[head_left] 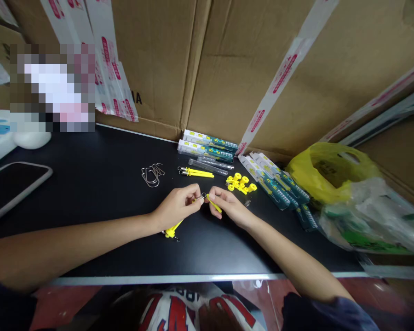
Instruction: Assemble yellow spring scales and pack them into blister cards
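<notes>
My left hand (181, 202) is closed in a pinch on a small metal piece with a ring (203, 196) at its end. Facing it, my right hand (229, 205) pinches a thin yellow plastic stick (215, 207), its upper end close to the ring; whether the two touch I cannot tell. More yellow parts (172, 230) lie partly hidden under my left wrist. Beyond my hands are yellow sticks with metal ends (200, 173) and a cluster of small yellow knob-like parts (243, 182). Several bent metal hooks (152, 175) lie to the left.
Printed narrow boxes (207, 149) and clear plastic tubes (210, 165) lie at the back; more boxes (271, 184) lie to the right. A yellow plastic bag (331, 170) stands at the right. A phone (17, 184) lies left. Large cardboard (227, 69) walls the table's back.
</notes>
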A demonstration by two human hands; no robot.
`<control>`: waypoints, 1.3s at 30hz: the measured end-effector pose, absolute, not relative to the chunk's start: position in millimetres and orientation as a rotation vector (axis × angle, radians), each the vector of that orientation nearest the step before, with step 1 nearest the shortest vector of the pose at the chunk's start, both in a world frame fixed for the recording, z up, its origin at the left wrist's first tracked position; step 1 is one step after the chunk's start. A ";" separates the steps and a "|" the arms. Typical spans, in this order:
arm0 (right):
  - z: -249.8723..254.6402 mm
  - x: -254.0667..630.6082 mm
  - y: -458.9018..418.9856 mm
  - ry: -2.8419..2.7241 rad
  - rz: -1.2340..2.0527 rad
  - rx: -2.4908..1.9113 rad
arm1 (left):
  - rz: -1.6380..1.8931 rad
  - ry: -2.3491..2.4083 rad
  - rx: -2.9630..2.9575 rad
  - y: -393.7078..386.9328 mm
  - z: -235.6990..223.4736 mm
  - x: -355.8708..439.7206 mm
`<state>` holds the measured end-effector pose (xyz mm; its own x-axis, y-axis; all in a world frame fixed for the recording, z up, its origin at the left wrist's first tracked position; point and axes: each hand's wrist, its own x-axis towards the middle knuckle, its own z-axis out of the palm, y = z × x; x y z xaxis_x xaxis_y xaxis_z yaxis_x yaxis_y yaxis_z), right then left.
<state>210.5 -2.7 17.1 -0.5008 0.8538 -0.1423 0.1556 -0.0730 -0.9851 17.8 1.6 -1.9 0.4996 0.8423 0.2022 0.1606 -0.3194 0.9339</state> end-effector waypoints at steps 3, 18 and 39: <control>17.5 210.0 -2.8 -1.639 1.605 -1.101 | 0.885 0.856 1.775 1.1 -1.8 17.8; 15.2 209.3 -3.6 -1.617 1.628 -1.025 | 0.887 0.878 1.809 1.2 -3.3 18.4; 10.2 202.5 -16.8 -1.716 1.309 -1.083 | 0.856 0.784 1.789 2.4 -5.4 16.9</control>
